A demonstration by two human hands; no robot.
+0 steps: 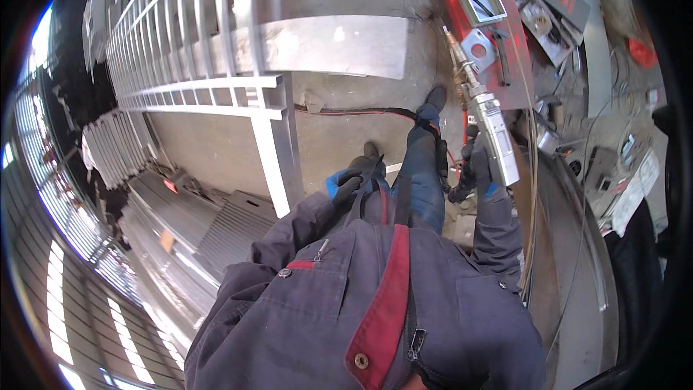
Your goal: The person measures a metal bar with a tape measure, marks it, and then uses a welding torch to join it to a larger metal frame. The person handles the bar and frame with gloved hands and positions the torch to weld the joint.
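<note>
My right hand (480, 166), in a dark glove, is wrapped round a silver handheld welding gun (494, 124). The gun tilts up and to the left, its narrow copper-coloured tip (450, 36) pointing away from me, beside a red box. My left hand (345, 186) wears a dark glove with blue on it and is held in front of my waist. Its fingers look curled beside a dark strap (367, 189); whether they grip it is not clear. Left of that hand stands a white metal frame with bars (271, 152).
A flat pale metal sheet (339, 47) lies ahead on the floor. A black and red cable (354, 110) crosses toward my leg. The red box (516, 58) with a screen-like panel stands at far right, near scattered tools and scrap. Ribbed grey panels (242, 235) are stacked at left.
</note>
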